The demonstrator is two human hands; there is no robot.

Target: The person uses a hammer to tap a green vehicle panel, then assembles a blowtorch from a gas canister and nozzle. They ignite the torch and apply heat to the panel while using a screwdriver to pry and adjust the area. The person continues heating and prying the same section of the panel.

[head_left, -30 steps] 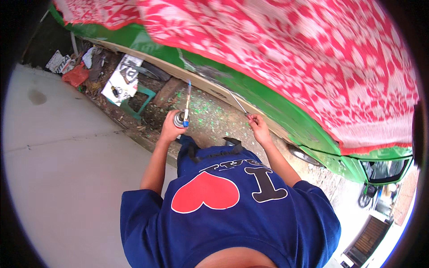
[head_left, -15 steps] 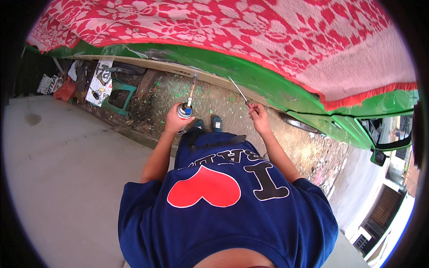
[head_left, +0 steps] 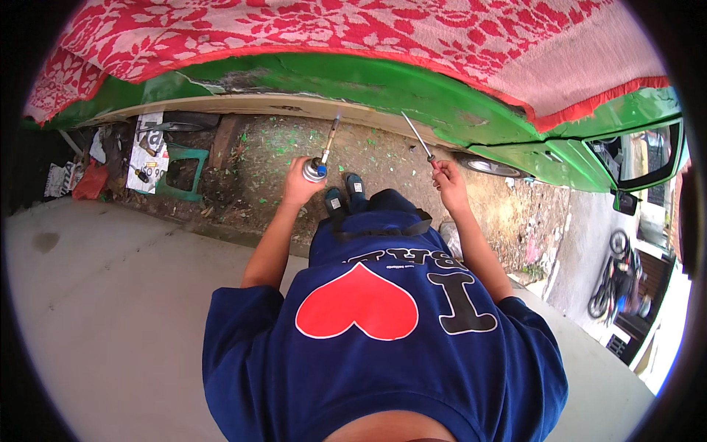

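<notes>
My left hand (head_left: 297, 188) is closed around a gas blowtorch (head_left: 330, 144), whose brass nozzle points away from me at the lower edge of a green vehicle body (head_left: 353, 77). A pale bluish haze shows at the nozzle's tip. A screwdriver (head_left: 419, 138) with a reddish handle and a long metal shaft is pinched in the fingers of my right hand (head_left: 451, 188). Its shaft slants up and left, with the tip seeming close to the pale lower strip (head_left: 294, 105) of the body. Contact cannot be made out. Paint is scraped and peeling on the green panel.
A red-and-pink patterned cloth (head_left: 309, 29) drapes over the vehicle. Dirt strewn with green flakes lies underneath. At left are a green plastic stool frame (head_left: 184, 173), a printed white board (head_left: 143, 158) and a red bag (head_left: 90, 180). A wheel (head_left: 490, 166) and a parked motorcycle (head_left: 615, 272) are at right.
The view has turned a little, bringing the motorcycle into sight at right. My right hand with the screwdriver has shifted right in the picture. The blowtorch stays in my left hand, slightly further right.
</notes>
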